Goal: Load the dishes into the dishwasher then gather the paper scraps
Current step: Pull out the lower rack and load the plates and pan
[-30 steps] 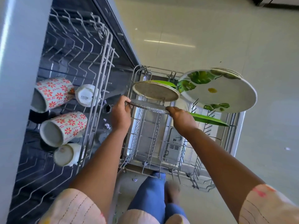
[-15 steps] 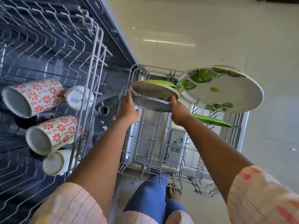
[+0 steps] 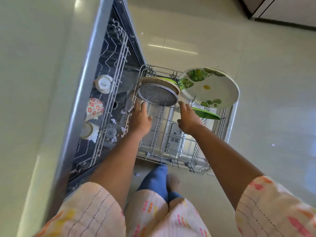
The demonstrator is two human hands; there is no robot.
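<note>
The speckled grey plate was seen propped on edge in the pulled-out lower rack, leaning against a beige plate right behind it. The left hand was held just below its rim, fingers loosely spread, nothing gripped; whether a fingertip touched the rim could not be told. The right hand was spread open too, just beside the plate. A large leaf-patterned plate stood alongside. Paper scraps were scattered on the dishwasher floor, near the floral mug in the upper rack.
</note>
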